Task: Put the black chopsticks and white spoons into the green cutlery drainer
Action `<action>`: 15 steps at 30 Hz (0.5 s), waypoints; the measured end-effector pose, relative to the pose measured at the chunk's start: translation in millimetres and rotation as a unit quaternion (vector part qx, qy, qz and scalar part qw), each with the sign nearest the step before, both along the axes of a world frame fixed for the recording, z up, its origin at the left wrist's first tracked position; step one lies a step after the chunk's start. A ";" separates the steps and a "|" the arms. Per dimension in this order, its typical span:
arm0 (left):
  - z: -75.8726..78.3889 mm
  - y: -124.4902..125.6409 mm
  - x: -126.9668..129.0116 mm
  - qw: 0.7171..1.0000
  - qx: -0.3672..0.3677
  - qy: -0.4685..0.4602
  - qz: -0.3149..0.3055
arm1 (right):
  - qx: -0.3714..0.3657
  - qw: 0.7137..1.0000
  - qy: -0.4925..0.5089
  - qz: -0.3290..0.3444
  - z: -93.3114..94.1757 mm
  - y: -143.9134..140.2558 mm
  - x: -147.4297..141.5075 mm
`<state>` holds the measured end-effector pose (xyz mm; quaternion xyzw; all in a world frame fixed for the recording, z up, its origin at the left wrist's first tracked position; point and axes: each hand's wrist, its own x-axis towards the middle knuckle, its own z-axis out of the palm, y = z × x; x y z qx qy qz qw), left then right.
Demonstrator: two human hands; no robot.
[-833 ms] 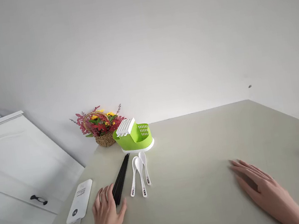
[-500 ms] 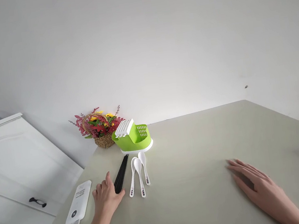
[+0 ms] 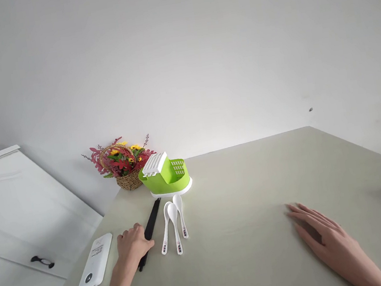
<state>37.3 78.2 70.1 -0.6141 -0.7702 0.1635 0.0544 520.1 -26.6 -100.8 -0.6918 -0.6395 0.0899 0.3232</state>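
Fingers point(image 3: 137, 232) of the left hand point(image 3: 131, 247), earlier spread, now curl over the black chopsticks point(image 3: 151, 221); right hand point(image 3: 328, 239) stays flat.

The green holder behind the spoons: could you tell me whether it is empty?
Cannot tell: the green holder shows nothing sticking out, but its inside is hidden.

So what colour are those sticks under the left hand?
Black; the chopsticks show plainly in the head view, under the left hand.

Home: flower basket point(image 3: 122, 165), cutlery drainer point(image 3: 166, 177), cabinet point(image 3: 14, 207).
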 end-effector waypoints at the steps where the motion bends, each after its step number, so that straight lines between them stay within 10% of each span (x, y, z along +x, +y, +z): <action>1: 0.1 0.8 0.1 1.000 -0.002 -0.001 0.000 | -0.001 1.000 0.001 0.001 0.0 -0.1 0.1; 15: -7.5 11.3 -7.4 0.999 0.014 -0.031 0.015 | -0.004 1.000 0.009 0.002 0.7 0.1 -0.3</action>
